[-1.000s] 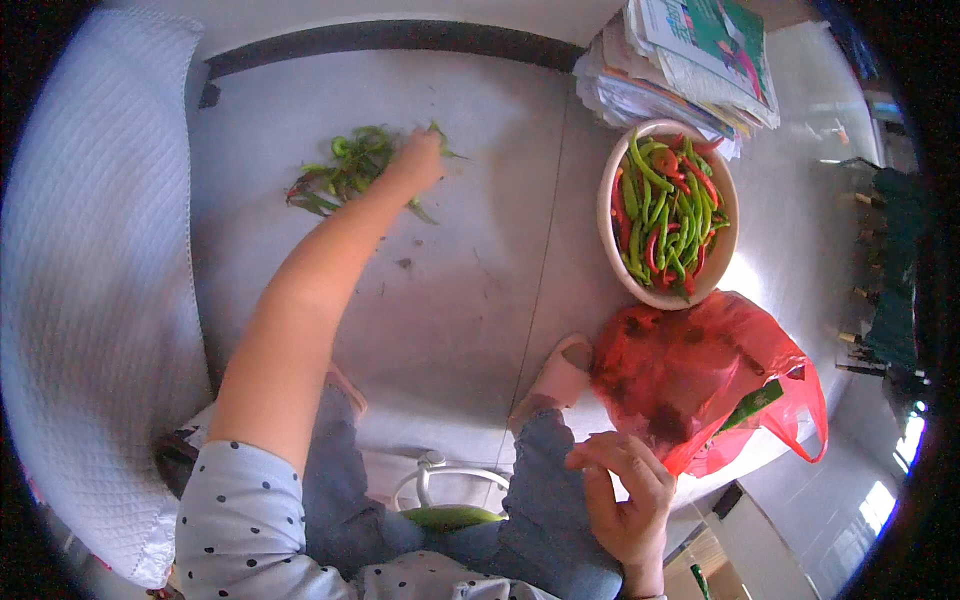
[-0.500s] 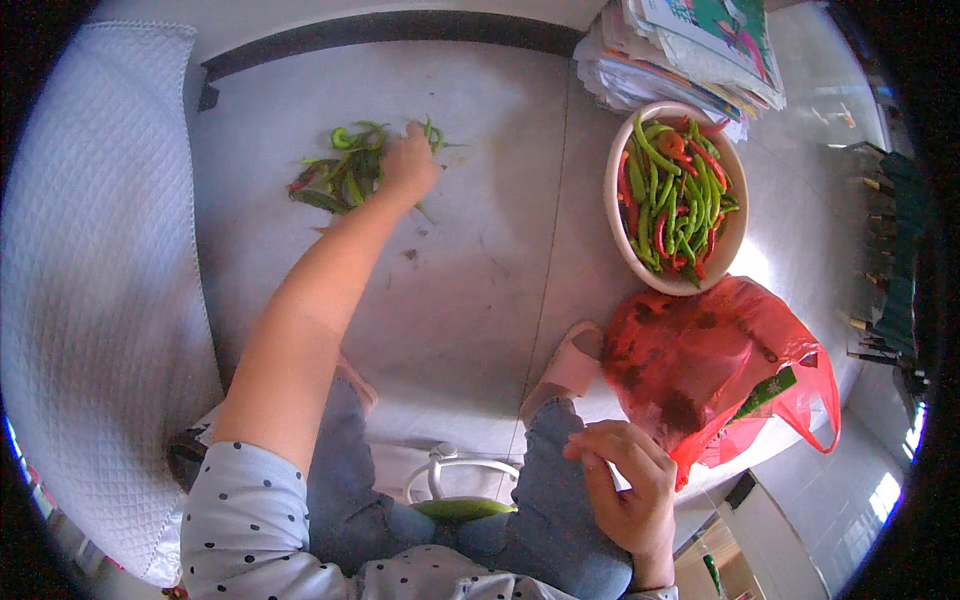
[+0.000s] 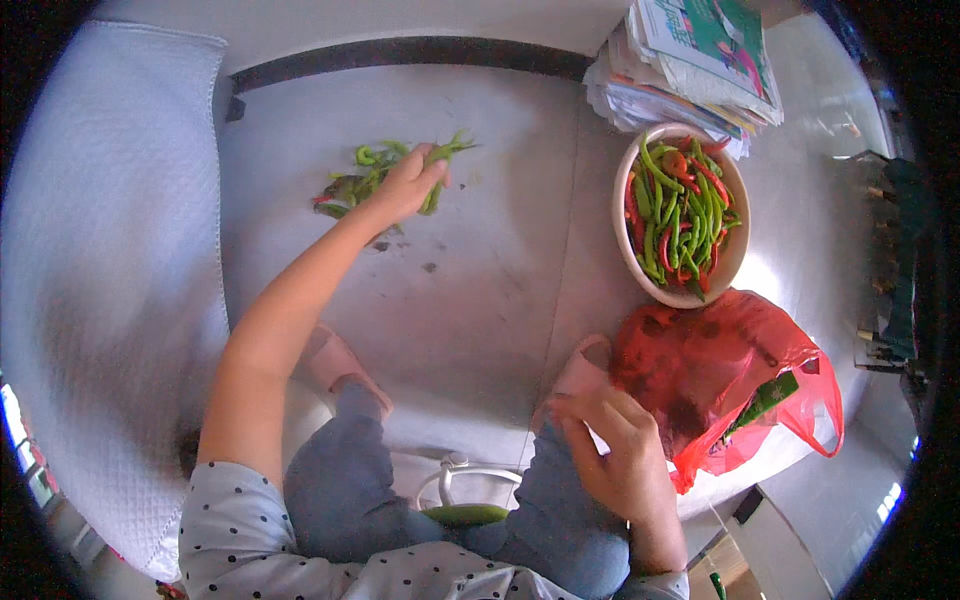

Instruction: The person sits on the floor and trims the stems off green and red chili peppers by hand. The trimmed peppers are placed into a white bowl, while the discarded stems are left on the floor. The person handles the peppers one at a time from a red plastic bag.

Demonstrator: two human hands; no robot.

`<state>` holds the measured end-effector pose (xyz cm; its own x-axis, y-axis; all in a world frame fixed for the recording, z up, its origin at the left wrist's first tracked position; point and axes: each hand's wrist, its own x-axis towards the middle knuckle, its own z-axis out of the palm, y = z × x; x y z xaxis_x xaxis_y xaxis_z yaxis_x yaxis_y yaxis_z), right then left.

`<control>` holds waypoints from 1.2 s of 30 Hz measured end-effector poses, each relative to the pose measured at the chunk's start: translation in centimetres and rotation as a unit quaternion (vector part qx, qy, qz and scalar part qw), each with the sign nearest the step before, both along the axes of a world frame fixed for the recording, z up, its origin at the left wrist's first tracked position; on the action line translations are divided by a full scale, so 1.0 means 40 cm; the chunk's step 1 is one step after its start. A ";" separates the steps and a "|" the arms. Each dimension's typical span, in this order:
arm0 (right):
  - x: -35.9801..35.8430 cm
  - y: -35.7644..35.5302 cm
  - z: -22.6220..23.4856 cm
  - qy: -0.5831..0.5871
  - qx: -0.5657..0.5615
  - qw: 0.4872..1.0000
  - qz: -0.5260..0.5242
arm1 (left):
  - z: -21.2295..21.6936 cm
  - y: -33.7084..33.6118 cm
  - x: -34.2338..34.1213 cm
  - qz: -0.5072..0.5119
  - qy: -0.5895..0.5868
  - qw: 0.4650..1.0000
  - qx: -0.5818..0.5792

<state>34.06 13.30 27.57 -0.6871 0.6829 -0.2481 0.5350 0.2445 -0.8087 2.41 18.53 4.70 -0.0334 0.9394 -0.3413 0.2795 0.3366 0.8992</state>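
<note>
Out over the floor, my left hand (image 3: 408,186) is closed around a few green chili peppers (image 3: 453,149), whose ends stick out past the fingers. Under and beside it lies a loose pile of mostly green chili peppers (image 3: 366,157), partly hidden by the hand. My right hand (image 3: 622,445) hovers above my right knee, thumb and fingertips brought together; whatever may be between them is too small to see. To the far right, an oval pale bowl (image 3: 622,226) holds many green and red chili peppers (image 3: 690,215).
A red plastic bag (image 3: 715,350) stands near my right foot, below the bowl. Behind the bowl rises a stack of papers and magazines (image 3: 660,75). A quilted white cover (image 3: 120,260) runs along the left. Small dark scraps (image 3: 429,267) dot the grey tiled floor (image 3: 470,330).
My left hand has closed on some green chili peppers and lifted them slightly at the pile's right side. The right hand stays pinched near the knee. The whole view has shifted slightly.
</note>
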 end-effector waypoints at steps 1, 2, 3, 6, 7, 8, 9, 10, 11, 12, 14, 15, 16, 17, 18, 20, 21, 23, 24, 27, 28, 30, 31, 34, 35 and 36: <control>-0.013 0.009 -0.005 -0.003 0.007 1.000 0.009 | 0.036 -0.010 -0.005 -0.015 0.000 1.000 0.020; -0.029 0.019 -0.009 0.001 0.015 1.000 0.013 | 0.078 -0.024 -0.010 -0.028 0.003 0.999 0.040; -0.047 0.030 -0.016 0.001 0.020 1.000 0.016 | 0.103 -0.040 -0.006 -0.008 -0.072 0.997 0.024; -0.124 0.081 -0.040 0.060 0.091 0.994 -0.028 | 0.189 -0.098 0.023 0.044 -0.280 0.958 -0.044; -0.152 0.100 -0.052 0.089 0.122 0.987 -0.052 | 0.227 -0.124 0.040 0.056 -0.337 0.936 -0.083; -0.184 0.118 -0.068 0.105 0.103 0.987 -0.066 | 0.253 -0.153 0.057 0.070 -0.395 0.908 -0.121; -0.214 0.138 -0.077 0.121 0.086 0.986 -0.080 | 0.282 -0.174 0.075 0.064 -0.407 0.902 -0.130; -0.230 0.149 -0.085 0.137 0.070 0.984 -0.095 | 0.307 -0.193 0.095 0.058 -0.420 0.895 -0.139; -0.239 0.150 -0.097 0.122 0.041 0.990 -0.065 | 0.321 -0.212 0.106 0.055 -0.429 0.889 -0.148; -0.246 0.150 -0.111 0.106 0.013 0.994 -0.036 | 0.325 -0.226 0.115 0.046 -0.433 0.888 -0.146; -0.255 0.144 -0.135 0.075 -0.015 0.997 0.031 | 0.324 -0.246 0.128 0.027 -0.442 0.885 -0.145; -0.258 0.139 -0.140 0.070 -0.017 0.997 0.033 | 0.321 -0.253 0.131 0.018 -0.417 0.898 -0.136; -0.262 0.132 -0.144 0.064 -0.018 0.997 0.033 | 0.318 -0.257 0.133 0.008 -0.393 0.911 -0.127; -0.263 0.127 -0.149 0.057 -0.021 0.998 0.034 | 0.314 -0.263 0.136 -0.002 -0.369 0.922 -0.119; -0.264 0.125 -0.155 0.057 -0.016 0.998 0.030 | 0.308 -0.269 0.141 0.007 -0.349 0.929 -0.122; -0.263 0.124 -0.165 0.058 -0.004 0.998 0.022 | 0.307 -0.272 0.142 0.001 -0.277 0.954 -0.111; -0.262 0.124 -0.177 0.090 -0.080 0.992 -0.047 | 0.306 -0.272 0.142 -0.002 -0.240 0.965 -0.105; -0.265 0.126 -0.204 0.153 -0.226 0.945 -0.181 | 0.297 -0.273 0.140 0.035 -0.315 0.942 -0.113; -0.268 0.132 -0.188 0.160 -0.258 0.930 -0.205 | 0.293 -0.275 0.138 0.054 -0.351 0.927 -0.116; -0.256 0.144 -0.205 0.229 -0.433 0.824 -0.285 | 0.272 -0.286 0.129 0.141 -0.439 0.872 -0.165; -0.250 0.146 -0.210 0.225 -0.439 0.824 -0.280 | 0.266 -0.290 0.134 0.177 -0.451 0.863 -0.144; -0.242 0.146 -0.219 0.217 -0.455 0.821 -0.269 | 0.252 -0.295 0.111 0.228 -0.456 0.846 -0.159; -0.241 0.145 -0.217 0.184 -0.398 0.872 -0.217 | 0.247 -0.292 0.098 0.253 -0.457 0.836 -0.166; -0.237 0.127 -0.213 0.094 -0.235 0.965 -0.075 | 0.283 -0.268 0.079 0.155 -0.370 0.902 -0.157; -0.241 0.117 -0.212 0.078 -0.191 0.978 -0.042 | 0.298 -0.265 0.077 0.113 -0.344 0.919 -0.158; -0.245 0.108 -0.211 0.061 -0.147 0.987 -0.008 | 0.300 -0.266 0.079 0.090 -0.350 0.918 -0.163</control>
<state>24.25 17.61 19.13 -0.7139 0.6048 -0.3530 0.4312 -0.0175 -0.9021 5.56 7.88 16.70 0.1562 0.7843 -0.6004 -0.4151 0.6037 0.6806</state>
